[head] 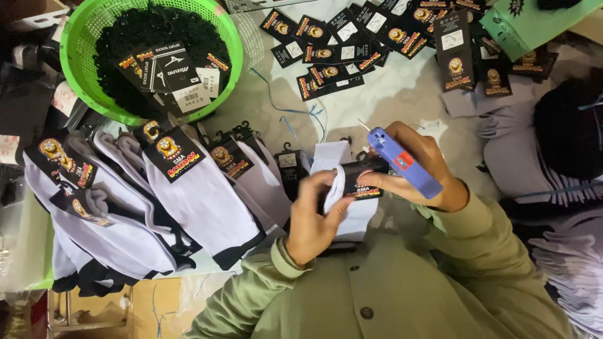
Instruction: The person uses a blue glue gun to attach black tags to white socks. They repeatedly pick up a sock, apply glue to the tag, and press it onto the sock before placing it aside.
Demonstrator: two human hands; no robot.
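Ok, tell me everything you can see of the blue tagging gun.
The blue tagging gun looks like plastic, with a red patch on its side and a thin metal needle at its upper-left tip. The right hand grips it, lying tilted, needle end up-left, above the white sock pair with its black label.

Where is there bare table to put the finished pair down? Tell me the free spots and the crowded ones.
Bare white table shows between the green basket, the scattered black labels and the blue tagging gun in the right hand. A thin blue string crosses it. Crowded: the tagged white socks beside the left hand, and the folded stacks at the right edge.
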